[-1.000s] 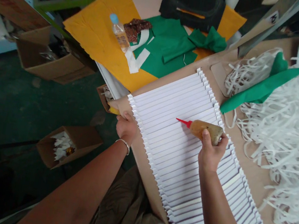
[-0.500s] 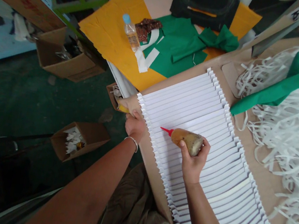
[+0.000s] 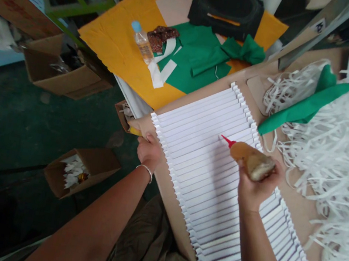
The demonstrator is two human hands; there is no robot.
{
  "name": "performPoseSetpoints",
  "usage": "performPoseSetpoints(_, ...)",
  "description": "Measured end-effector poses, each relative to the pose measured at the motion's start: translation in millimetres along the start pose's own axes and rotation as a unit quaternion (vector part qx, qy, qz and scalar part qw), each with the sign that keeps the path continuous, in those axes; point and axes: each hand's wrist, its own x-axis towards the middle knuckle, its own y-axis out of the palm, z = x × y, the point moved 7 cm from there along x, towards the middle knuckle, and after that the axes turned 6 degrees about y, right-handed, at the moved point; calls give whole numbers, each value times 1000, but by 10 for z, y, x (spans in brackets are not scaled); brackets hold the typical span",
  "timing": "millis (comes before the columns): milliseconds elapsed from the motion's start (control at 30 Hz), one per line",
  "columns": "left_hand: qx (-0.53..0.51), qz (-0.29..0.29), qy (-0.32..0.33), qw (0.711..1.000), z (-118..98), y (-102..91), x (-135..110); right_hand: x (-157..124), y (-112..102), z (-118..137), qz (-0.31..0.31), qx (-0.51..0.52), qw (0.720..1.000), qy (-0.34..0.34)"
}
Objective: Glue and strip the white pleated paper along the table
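Observation:
My right hand (image 3: 256, 185) is wrapped round an amber glue bottle (image 3: 251, 158) with a red nozzle. The bottle is tilted, its tip pointing left over the overlapping rows of white paper strips (image 3: 193, 138); whether the tip touches the paper I cannot tell. These rows have folded, notched ends along both sides and lie on a brown-covered table (image 3: 166, 182). At the table's left edge, beside the upper strips, my left hand (image 3: 150, 149) has its fingers curled on the edge, partly hidden.
Loose white ribbons (image 3: 322, 158) heap up on the right, with a green cloth (image 3: 307, 105) on them. Beyond the strips, a yellow sheet (image 3: 110, 36) carries green fabric, a capped bottle (image 3: 142, 44) and a black case (image 3: 227, 8). Cardboard boxes (image 3: 102, 167) stand at floor level, left.
My right hand has carried the glue bottle to the right across the strips. My left hand stays at the table edge. The whole view has shifted slightly.

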Motion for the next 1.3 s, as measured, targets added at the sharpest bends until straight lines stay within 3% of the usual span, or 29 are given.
performPoseSetpoints(67, 2, 0, 2, 1000, 0, 5, 16, 341, -113, -240, -72, 42, 992, 96)
performPoseSetpoints(167, 0, -3, 2, 1000, -9, -2, 27, 728, -50, -540, -77, 173, 961, 200)
performPoseSetpoints(300, 7, -5, -1, 1000, -14, -8, 29, 984, 68, -753, -76, 221, 944, 234)
performPoseSetpoints(500, 22, -7, 1, 1000, 6, 20, 48, 1048, 171, -896, -86, 208, 944, 240)
performPoseSetpoints(833, 11, -1, 7, 1000, -21, -5, 29, 793, 260, -709, -66, 180, 953, 234)
performPoseSetpoints(1300, 3, 11, 3, 1000, -9, -5, 6, -38, 474, -483, 17, 73, 968, 240)
